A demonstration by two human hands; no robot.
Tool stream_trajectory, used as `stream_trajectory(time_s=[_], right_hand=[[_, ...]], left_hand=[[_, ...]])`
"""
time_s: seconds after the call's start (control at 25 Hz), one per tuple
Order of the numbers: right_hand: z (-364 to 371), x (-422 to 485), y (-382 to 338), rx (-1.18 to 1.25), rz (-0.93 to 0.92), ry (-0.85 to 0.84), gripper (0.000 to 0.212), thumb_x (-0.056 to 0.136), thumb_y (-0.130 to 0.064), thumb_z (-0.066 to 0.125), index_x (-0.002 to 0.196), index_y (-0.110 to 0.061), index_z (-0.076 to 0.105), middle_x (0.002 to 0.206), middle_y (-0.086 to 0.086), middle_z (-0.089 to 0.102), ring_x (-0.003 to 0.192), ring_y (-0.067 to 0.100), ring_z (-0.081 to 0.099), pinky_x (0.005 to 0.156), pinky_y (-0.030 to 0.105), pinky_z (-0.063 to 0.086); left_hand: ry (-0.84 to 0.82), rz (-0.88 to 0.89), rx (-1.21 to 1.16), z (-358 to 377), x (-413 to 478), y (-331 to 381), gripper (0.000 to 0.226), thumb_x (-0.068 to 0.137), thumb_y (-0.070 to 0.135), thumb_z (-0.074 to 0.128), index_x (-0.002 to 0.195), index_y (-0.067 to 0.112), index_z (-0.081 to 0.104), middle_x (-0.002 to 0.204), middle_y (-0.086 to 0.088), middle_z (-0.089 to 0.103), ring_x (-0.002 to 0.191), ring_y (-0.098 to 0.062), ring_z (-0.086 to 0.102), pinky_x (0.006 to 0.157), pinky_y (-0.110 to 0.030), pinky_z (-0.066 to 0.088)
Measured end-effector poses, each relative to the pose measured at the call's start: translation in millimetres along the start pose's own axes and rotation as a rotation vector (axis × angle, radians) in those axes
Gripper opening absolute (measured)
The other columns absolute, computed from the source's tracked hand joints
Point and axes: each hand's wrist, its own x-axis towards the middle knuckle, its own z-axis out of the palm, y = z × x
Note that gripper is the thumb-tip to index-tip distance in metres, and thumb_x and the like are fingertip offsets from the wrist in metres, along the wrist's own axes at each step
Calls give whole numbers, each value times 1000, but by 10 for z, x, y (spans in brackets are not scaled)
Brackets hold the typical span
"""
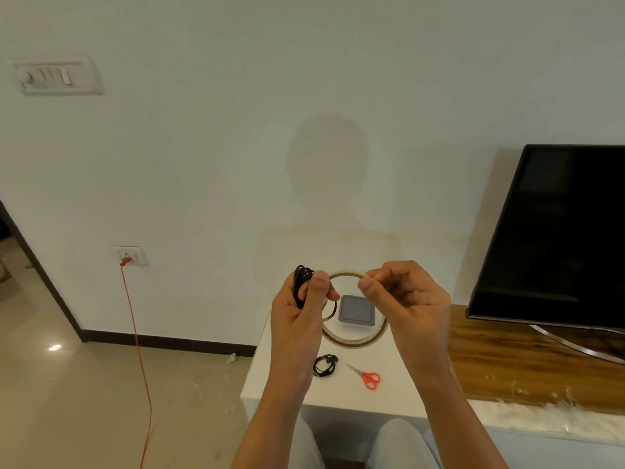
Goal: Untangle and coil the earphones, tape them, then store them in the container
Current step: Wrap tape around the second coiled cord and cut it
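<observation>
Two curled hands: left hand (297, 313) grips coiled black earphones (301, 275); right hand (402, 299) pinches tape roll (353, 343) at one o'clock.

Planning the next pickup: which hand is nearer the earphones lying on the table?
Left. The left hand hovers just up-left of those earphones; the right hand is farther off, up-right.

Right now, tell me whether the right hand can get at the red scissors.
Probably yes: the scissors lie uncovered on the white table below the right hand. But it pinches the tape roll, so it must let go first.
</observation>
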Motion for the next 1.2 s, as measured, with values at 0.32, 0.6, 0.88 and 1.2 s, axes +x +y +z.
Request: stream_trajectory(time_s=[0.32,0.6,0.88,1.2], right_hand=[[7,8,-41,-15,-74,-80,14,80,-26,70,90,-17,63,82,-4,70,76,18,68,66,19,54],[-21,56,-81,-154,-86,-152,10,81,-35,61,90,-34,57,73,4,68,66,33,63,58,52,52],[-190,115,-37,-348,-115,-456,17,84,-21,67,86,-32,54,69,-8,57,62,10,52,56,12,39],[-197,140,-184,-586,-75,-597,35,90,-16,62,86,-36,33,73,-22,50,62,4,54,56,10,41]], left_hand=[[32,-33,-50,-9,23,19,29,84,44,50,75,17,56,66,8,60,69,-5,51,72,-17,43],[-28,-76,-24,-40,22,33,30,95,35,49,72,16,57,66,4,59,68,-9,49,74,-28,40],[-320,-189,359,-220,230,184,29,82,20,63,75,-4,49,63,-13,45,61,-13,36,58,-21,35],[-372,-194,473,-92,228,123,29,75,29,60,66,17,35,60,5,33,60,-13,32,61,-29,35]])
